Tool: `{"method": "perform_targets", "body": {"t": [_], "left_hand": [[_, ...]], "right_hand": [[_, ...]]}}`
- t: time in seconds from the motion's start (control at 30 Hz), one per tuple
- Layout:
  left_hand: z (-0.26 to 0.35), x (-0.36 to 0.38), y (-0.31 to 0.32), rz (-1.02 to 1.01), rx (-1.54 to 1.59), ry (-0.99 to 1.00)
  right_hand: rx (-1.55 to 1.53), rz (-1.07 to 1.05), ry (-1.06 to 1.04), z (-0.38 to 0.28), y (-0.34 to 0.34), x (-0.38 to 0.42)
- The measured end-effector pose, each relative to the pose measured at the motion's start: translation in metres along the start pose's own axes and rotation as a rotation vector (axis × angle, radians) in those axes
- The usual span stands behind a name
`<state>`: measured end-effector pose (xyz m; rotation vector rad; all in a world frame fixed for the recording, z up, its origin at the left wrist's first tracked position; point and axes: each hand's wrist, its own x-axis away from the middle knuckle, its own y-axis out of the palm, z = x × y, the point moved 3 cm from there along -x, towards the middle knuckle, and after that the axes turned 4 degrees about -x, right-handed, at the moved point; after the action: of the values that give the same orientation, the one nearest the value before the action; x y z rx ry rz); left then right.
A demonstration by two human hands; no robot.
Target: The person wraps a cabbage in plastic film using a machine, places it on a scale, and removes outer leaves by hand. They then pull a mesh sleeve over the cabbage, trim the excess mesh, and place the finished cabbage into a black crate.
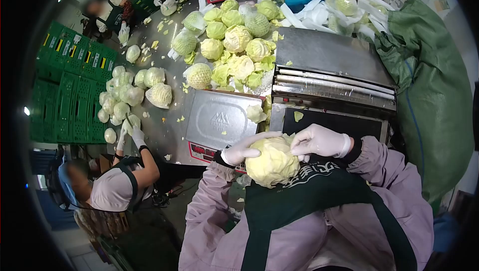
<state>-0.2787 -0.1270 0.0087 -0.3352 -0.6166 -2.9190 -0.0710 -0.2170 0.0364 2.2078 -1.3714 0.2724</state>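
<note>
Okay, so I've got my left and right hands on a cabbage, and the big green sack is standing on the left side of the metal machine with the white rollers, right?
Not quite: the head view shows the green sack on the metal machine's right. Your left hand and right hand are indeed on a cabbage.

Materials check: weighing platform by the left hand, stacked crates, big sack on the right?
Weighing platform: likely stainless steel, satin; grey sheen, embossed logo.
Stacked crates: probably moulded plastic, green, slight sheen; regular perforated walls.
Big sack: looks like woven plastic, dull green; soft creases and folds. Coated or not, can't tell.
</note>
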Motion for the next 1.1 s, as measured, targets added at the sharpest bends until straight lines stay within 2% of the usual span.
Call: {"method": "perform_targets", "body": {"t": [0.23,0.3,0.37,0.4,0.43,0.5,0.63,0.7,0.77,0.97,1.1], "left_hand": [[-0.004,0.004,0.004,0.063,0.044,0.024],[-0.003,0.007,0.006,0.070,0.039,0.022],[0.000,0.009,0.005,0.074,0.109,0.092],[-0.002,0.007,0.005,0.066,0.109,0.090],[-0.005,0.006,0.005,0.067,0.131,0.090],[-0.003,0.004,0.005,0.064,0.146,0.083],[0.004,-0.001,0.005,0.028,0.074,0.027],[0.003,0.001,0.004,0.018,0.057,0.021],[0.001,0.001,0.004,0.018,0.057,0.014],[0.007,-0.005,0.008,-0.048,0.003,0.017],[0.007,-0.005,0.008,-0.037,-0.013,0.042]], "right_hand": [[0.010,-0.019,0.040,-0.002,0.000,0.017],[-0.038,0.040,0.045,0.004,-0.006,0.024],[-0.118,0.186,0.027,0.008,-0.028,0.032],[0.012,0.184,0.038,0.007,-0.034,0.035],[0.007,0.190,0.039,0.009,-0.031,0.034],[0.512,0.217,-0.534,-0.012,-0.008,0.028],[0.350,0.248,-0.232,-0.022,0.028,0.031],[0.262,0.269,-0.216,-0.018,0.029,0.027],[0.019,0.166,-0.054,-0.005,0.024,0.019],[-0.050,0.075,0.142,0.002,0.024,0.022],[-0.056,0.129,0.170,0.005,0.021,0.025]]}}
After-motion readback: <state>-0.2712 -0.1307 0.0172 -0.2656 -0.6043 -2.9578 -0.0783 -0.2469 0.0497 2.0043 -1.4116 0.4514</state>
